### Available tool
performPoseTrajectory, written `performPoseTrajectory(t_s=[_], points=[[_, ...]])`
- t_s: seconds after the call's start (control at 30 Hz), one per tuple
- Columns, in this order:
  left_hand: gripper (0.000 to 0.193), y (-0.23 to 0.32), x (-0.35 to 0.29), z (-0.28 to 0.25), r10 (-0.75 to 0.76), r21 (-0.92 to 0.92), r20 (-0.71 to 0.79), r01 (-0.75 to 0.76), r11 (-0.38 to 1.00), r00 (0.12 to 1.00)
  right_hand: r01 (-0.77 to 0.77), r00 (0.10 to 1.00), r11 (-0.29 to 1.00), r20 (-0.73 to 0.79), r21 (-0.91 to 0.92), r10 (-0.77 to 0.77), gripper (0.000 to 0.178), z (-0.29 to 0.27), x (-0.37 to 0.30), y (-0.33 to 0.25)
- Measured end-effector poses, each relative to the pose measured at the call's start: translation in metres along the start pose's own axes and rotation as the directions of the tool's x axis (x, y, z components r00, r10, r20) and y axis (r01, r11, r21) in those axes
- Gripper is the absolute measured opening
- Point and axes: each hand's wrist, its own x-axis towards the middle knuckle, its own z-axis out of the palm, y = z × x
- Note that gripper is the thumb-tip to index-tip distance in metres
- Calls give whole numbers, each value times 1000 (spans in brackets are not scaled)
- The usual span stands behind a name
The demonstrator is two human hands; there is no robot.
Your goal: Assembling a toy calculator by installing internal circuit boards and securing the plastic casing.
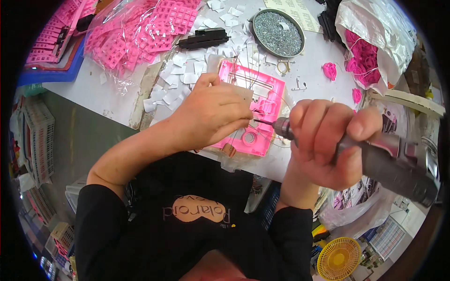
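An electric screwdriver point(393, 164) is gripped in my right hand point(328, 140), its thin bit pointing left across a pink plastic housing point(258, 146). My left hand point(218, 112) lies over the housing's left side, fingers closed together close to the bit's tip. What those fingers pinch, if anything, is hidden. Beside them a flat tan board point(244, 95) shows, with several thin wires running from the housing. A round pink ring with a metallic centre point(249, 136) sits in the housing's near part. My left hand covers much of the housing's left side.
Small white paper pieces point(176, 70) litter the table behind my left hand. A round pan point(255, 38) holds many small screws. Beyond lie a black part point(205, 38) and a clear bag of pink keypads point(136, 33). A white bag point(370, 21) with pink pieces stands far right.
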Motion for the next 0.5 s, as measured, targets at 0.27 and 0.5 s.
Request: performPoseTrajectory(t_s=[0.27, 0.5], points=[[22, -1, -3, -4, 18, -36, -29, -19, 999, 999, -17, 999, 993, -49, 117, 23, 34, 14, -6, 8], [35, 12, 9, -6, -69, 148, -106, 85, 985, 992, 85, 992, 994, -100, 72, -77, 31, 1, -7, 18]])
